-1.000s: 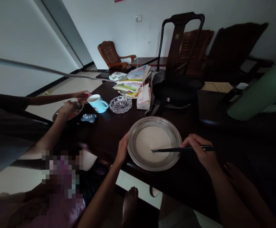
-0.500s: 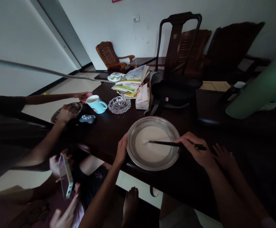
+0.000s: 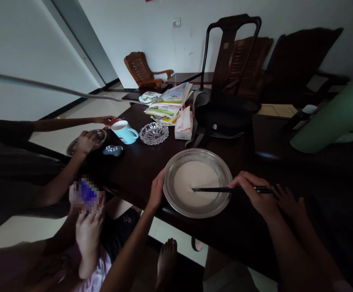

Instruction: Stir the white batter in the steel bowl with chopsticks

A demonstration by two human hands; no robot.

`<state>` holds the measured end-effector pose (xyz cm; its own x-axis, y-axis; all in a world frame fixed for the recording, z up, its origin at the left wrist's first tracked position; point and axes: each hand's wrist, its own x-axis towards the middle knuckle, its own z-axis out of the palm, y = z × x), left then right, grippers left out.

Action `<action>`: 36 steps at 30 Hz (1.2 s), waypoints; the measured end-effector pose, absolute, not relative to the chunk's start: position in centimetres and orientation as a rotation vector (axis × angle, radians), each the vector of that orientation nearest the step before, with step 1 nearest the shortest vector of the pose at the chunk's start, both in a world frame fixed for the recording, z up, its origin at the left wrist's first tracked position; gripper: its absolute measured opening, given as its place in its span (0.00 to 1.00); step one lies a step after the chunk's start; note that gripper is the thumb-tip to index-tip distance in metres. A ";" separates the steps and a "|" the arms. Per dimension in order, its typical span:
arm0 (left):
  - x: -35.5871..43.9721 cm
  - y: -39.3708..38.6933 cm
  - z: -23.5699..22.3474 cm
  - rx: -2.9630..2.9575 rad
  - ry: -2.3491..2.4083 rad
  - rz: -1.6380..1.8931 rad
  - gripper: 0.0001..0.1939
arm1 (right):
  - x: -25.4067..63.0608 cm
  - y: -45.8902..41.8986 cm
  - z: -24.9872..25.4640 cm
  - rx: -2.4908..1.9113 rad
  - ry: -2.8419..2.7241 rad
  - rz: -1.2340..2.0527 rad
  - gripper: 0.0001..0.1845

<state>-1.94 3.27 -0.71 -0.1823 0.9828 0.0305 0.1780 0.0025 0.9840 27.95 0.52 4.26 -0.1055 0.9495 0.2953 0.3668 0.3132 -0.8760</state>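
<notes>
A wide metal bowl (image 3: 167,183) stands at the front edge of the dark table, with a pale, creamy liquid (image 3: 191,174) in it. My left hand (image 3: 157,190) grips the bowl's left side, its fingers against the outer wall. In my right hand (image 3: 254,194) is a pair of black chopsticks (image 3: 215,189), held nearly level over the right rim. Their tips dip into the liquid near the bowl's middle, where a small ripple shows. Close beside my right wrist, another person's hand (image 3: 287,201) lies with its fingers spread.
Left of the bowl are a blue mug (image 3: 124,132), a glass dish (image 3: 154,133) and a game controller (image 3: 113,150). Behind stand a tissue pack (image 3: 183,125), booklets (image 3: 170,99) and a black bag (image 3: 225,117). A green bottle (image 3: 328,117) leans into view. Two people sit or stand at left.
The chopsticks have swung slightly, their tips lower and a little right in the liquid. At lower left, a person's hands have moved up with the phone, now blurred out. My left hand keeps its place.
</notes>
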 end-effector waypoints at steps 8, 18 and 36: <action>-2.0 3.2 -0.9 1.239 1.478 1.271 0.28 | 27.8 0.4 4.5 -1.232 -1.635 0.687 0.20; -1.9 3.2 -0.7 1.259 1.456 1.272 0.27 | 27.9 0.3 4.6 -1.230 -1.648 0.692 0.20; -2.0 3.2 -0.7 1.254 1.458 1.276 0.27 | 27.7 0.4 4.9 -1.223 -1.668 0.689 0.14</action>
